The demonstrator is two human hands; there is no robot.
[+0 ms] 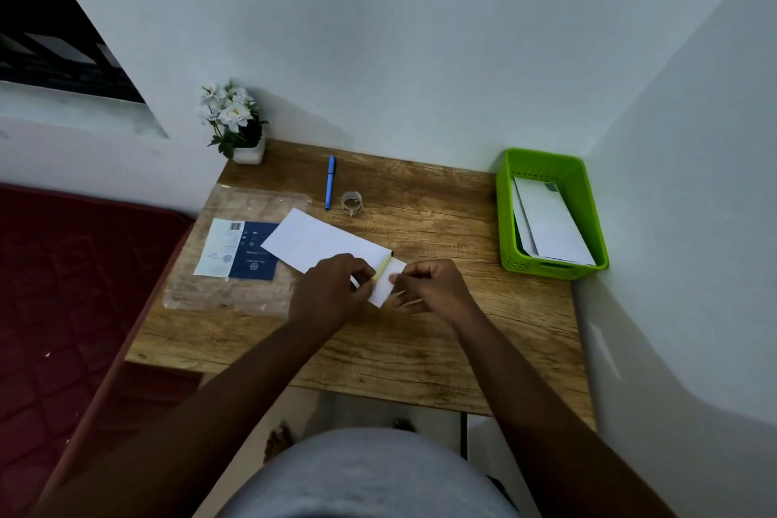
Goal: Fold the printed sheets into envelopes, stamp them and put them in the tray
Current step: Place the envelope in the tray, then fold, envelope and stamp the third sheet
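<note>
Envelope lies white face up across the middle of the wooden table, its near end under my hands; my left hand has its fingers curled down onto that end, pinning it, with a thin yellowish strip showing just beside the fingertips, which I take for the flap's adhesive liner, though it is too small to be sure; my right hand is curled, thumb and forefinger pinching the white edge of the flap. Risks as I judge them: if the right hand pulls while the left eases off, the envelope slides and the flap creases crooked; if the strip is adhesive, it may catch my fingertips or grab the paper off-line, and that will not peel back cleanly; the folded sheet inside, which I cannot see, may bunch at this end and stop the flap closing flat. The roll of stamps or tape and the blue pen sit beyond the envelope, well apart from my hands; a reach across could drag the far corner, which overlaps the plastic packet at left. The green tray stands at the right edge, already holding white envelopes; a careless drop could leave this one propped on its rim.
</note>
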